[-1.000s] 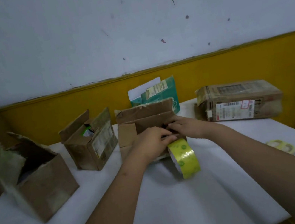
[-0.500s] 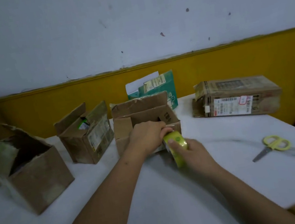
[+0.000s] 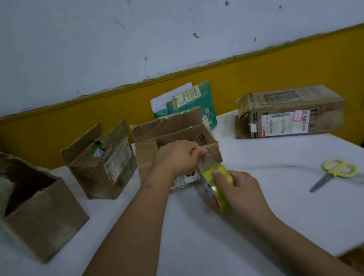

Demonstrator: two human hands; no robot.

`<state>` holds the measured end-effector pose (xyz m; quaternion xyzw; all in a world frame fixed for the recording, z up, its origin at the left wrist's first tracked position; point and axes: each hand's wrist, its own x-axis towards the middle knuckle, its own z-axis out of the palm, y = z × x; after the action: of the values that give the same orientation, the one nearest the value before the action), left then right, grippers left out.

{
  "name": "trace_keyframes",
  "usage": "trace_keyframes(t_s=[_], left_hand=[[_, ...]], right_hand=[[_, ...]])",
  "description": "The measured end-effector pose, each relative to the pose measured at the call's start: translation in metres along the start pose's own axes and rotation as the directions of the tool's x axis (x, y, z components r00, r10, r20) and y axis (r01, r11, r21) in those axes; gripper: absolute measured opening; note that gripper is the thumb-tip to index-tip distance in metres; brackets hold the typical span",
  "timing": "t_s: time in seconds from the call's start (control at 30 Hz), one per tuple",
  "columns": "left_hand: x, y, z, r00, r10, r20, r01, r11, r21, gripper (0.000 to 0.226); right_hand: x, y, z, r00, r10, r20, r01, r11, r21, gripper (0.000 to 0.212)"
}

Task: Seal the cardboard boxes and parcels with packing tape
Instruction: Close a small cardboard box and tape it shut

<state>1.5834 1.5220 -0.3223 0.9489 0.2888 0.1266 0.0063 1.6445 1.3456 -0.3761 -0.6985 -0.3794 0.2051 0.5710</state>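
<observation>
Your right hand [image 3: 238,188] came off the box rim, took the tape roll [image 3: 219,183] and drew it back toward the near edge of the table [image 3: 195,245]. The scissors [image 3: 334,173], covered by that arm a second before, lay in view near the right edge.

Your left hand [image 3: 177,158] stayed at the front rim of the middle box [image 3: 174,139], fingers pinching the tape end [image 3: 207,160] at the front right corner. Your right hand gripped the roll, thumb across its outer face, fingers behind. A short strip ran between the two hands.

Step, as judged: anchoring the tape and paying it out. The box top was open and the rear flap upright, so sealing proper had not begun. The next move would likely call for folding the flaps down, carrying the strip over the seam, then a cut. The scissors lay well apart from the roll, to its right.

Hard to tell:
- whether the tape end had stuck to cardboard or only to your fingers, as the strip was near-transparent
- what the middle box held, as its inside was dark
- how the fingers behind the roll lay
</observation>
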Motion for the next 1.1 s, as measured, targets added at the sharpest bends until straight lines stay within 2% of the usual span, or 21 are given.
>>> trace_keyframes(t_s=[0.2,0.27,0.3,0.37,0.47,0.57,0.63,0.8,0.87,1.0,1.1], left_hand=[[-0.006,0.0,-0.003,0.999,0.032,0.036,-0.032,0.999,0.005,0.036],[-0.01,-0.002,-0.005,0.997,0.068,0.033,-0.066,0.997,-0.044,0.027],[-0.012,-0.003,-0.006,0.994,0.104,0.034,-0.102,0.993,-0.066,0.03],[-0.017,-0.004,-0.007,0.976,0.209,0.064,-0.205,0.977,-0.067,0.052],[-0.024,-0.012,-0.004,0.93,0.366,0.038,-0.368,0.923,0.116,0.081],[-0.026,-0.018,0.008,0.9,0.436,-0.01,-0.393,0.822,0.412,0.091],[-0.029,-0.016,0.018,0.871,0.477,-0.115,-0.362,0.784,0.505,0.085],[-0.036,-0.006,0.033,0.781,0.534,-0.325,-0.29,0.77,0.569,0.057],[-0.037,0.0,0.031,0.761,0.544,-0.354,-0.265,0.758,0.596,0.048],[-0.036,0.01,0.025,0.754,0.528,-0.39,-0.222,0.764,0.605,0.045],[-0.032,0.012,0.021,0.767,0.546,-0.337,-0.239,0.73,0.64,0.037]], right_hand=[[-0.01,0.005,-0.003,0.994,-0.022,-0.107,0.026,0.999,0.029,0.042],[-0.013,0.006,-0.003,0.994,-0.029,-0.102,0.032,0.999,0.024,0.042],[-0.014,0.006,-0.004,0.994,-0.033,-0.102,0.035,0.999,0.027,0.042],[-0.015,0.005,-0.005,0.993,-0.039,-0.109,0.042,0.999,0.027,0.041],[-0.015,0.005,-0.004,0.991,-0.052,-0.123,0.051,0.999,-0.009,0.04],[-0.016,0.008,-0.003,0.992,-0.076,-0.1,0.074,0.997,-0.024,0.041],[-0.018,0.01,-0.002,0.99,-0.107,-0.087,0.104,0.994,-0.045,0.041],[-0.016,0.019,0.003,0.964,-0.226,-0.138,0.201,0.965,-0.171,0.04],[-0.014,0.023,0.005,0.953,-0.269,-0.138,0.242,0.953,-0.182,0.04],[-0.014,0.027,0.005,0.929,-0.328,-0.172,0.302,0.94,-0.159,0.034],[-0.014,0.027,0.004,0.912,-0.353,-0.21,0.333,0.934,-0.125,0.041]])
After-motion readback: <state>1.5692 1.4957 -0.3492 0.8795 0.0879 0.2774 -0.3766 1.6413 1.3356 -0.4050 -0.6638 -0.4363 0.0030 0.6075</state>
